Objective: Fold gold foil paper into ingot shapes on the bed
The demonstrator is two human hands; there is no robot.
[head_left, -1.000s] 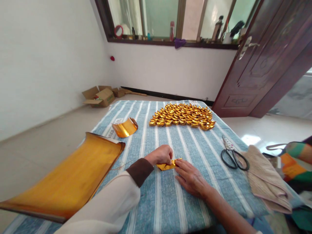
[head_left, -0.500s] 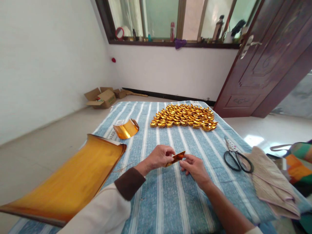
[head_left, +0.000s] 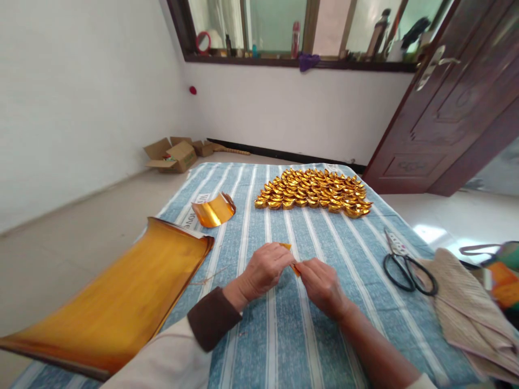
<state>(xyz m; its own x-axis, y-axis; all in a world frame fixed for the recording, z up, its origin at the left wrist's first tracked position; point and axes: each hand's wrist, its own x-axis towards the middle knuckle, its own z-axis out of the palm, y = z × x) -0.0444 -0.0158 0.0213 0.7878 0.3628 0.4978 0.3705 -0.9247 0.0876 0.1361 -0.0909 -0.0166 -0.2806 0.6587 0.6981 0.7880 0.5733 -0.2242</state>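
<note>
Both hands pinch one small piece of folded gold foil paper (head_left: 297,269) above the striped cloth. My left hand (head_left: 265,268) has its fingers closed on the left part, and a yellowish corner sticks out past the knuckles. From the other side, my right hand (head_left: 323,285) grips the paper with thumb and fingers pressed together. Most of the piece is hidden by the fingers. Beyond the hands lie many folded gold paper ingots (head_left: 312,190) in tight rows. A curved stack of smaller gold sheets (head_left: 214,210) rests to their left.
A big stack of gold paper sheets (head_left: 117,292) covers the table's left side. Scissors with black handles (head_left: 409,273) lie at the right, beside a beige towel (head_left: 466,308). The blue-and-white striped tablecloth (head_left: 251,356) spreads beneath everything. An open cardboard box (head_left: 174,156) sits on the floor.
My hands have come together and turned over the gold paper, which shows less now. The right fingers have closed into a tighter pinch. The view has shifted slightly.
</note>
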